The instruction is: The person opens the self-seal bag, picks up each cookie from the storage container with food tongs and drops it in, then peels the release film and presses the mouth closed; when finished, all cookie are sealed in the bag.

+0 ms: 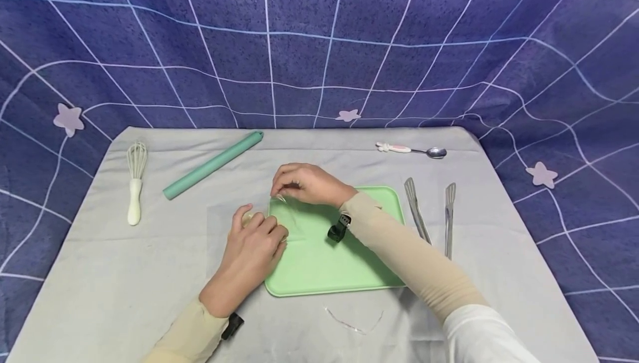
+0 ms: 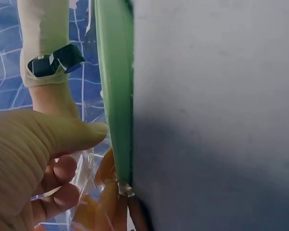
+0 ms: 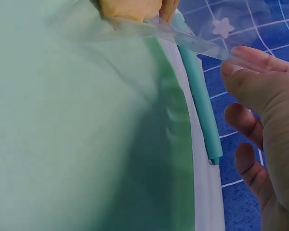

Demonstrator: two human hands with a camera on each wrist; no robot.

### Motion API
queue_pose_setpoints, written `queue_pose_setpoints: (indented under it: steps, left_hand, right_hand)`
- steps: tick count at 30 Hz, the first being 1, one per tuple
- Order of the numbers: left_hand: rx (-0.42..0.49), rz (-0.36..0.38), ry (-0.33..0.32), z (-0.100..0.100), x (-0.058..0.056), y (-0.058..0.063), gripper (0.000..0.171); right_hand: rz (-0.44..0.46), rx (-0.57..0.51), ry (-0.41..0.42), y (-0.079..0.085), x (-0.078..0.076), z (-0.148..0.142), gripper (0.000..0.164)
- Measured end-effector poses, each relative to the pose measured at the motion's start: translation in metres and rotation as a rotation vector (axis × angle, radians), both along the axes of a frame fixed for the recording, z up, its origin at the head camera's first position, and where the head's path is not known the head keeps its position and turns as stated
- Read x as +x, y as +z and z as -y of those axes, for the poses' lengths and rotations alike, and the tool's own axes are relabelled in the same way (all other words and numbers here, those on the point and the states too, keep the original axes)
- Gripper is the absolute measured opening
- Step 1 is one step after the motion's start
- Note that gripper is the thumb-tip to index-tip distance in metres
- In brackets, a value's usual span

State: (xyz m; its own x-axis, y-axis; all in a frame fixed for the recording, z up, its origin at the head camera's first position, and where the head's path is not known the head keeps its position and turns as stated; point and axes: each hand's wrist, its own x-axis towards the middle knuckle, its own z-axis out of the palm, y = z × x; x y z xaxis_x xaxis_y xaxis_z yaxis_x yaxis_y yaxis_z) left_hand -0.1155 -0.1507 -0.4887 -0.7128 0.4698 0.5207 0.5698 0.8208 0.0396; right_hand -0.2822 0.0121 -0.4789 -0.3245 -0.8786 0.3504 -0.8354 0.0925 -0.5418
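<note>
A clear plastic bag [image 1: 217, 235] lies over the left edge of the light green tray [image 1: 329, 274], with yellow dough-like pieces [image 3: 130, 8] in or under its film. My left hand [image 1: 254, 241] is over those pieces with bent fingers, gripping the bag; part of the hold is hidden. In the left wrist view, the left thumb [image 2: 86, 134] reaches the tray's edge. Above the tray's far left corner, my right hand [image 1: 312, 184] pinches the bag's film between thumb and index finger. The right wrist view shows the film [image 3: 202, 46] stretched from that pinch towards the pieces.
A teal rolling pin [image 1: 214, 166] and a whisk [image 1: 136, 185] lie at the back left. At the back right is a spoon [image 1: 414, 150] with a pink-and-white handle. Metal tongs [image 1: 416, 210] sit right of the tray, partly behind my right sleeve. A thin clear strip [image 1: 351, 328] lies in front.
</note>
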Motion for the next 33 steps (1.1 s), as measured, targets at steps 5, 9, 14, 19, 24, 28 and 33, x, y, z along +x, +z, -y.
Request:
queue_pose_setpoints:
  steps: [5, 9, 14, 19, 24, 28, 33]
  left_hand:
    - [0.042, 0.021, -0.008, 0.003, 0.003, 0.004, 0.011]
    - [0.127, 0.071, -0.013, 0.01, 0.006, 0.017, 0.006]
    - [0.311, 0.048, -0.03, 0.024, 0.007, 0.046, 0.004]
    - [0.555, -0.02, -0.069, 0.03, 0.009, 0.083, 0.005]
    - [0.751, -0.017, -0.031, 0.023, 0.01, 0.115, 0.004]
    - [0.885, 0.005, 0.019, 0.014, 0.004, 0.125, 0.005]
    - [1.033, 0.038, 0.009, 0.003, -0.012, 0.119, 0.007]
  right_hand:
    - [0.115, -0.033, 0.006, 0.0, 0.005, 0.001, 0.009]
    - [0.204, -0.1, 0.0, 0.011, 0.016, 0.001, 0.007]
    - [0.395, -0.179, -0.06, 0.035, 0.028, -0.004, 0.003]
    - [0.551, -0.303, -0.116, 0.052, 0.031, -0.013, 0.006]
    - [0.592, -0.521, -0.208, 0.065, 0.036, -0.03, 0.023]
    - [0.568, -0.712, -0.342, 0.074, 0.042, -0.051, 0.037]
    - [0.539, -0.825, -0.504, 0.08, 0.055, -0.073, 0.036]
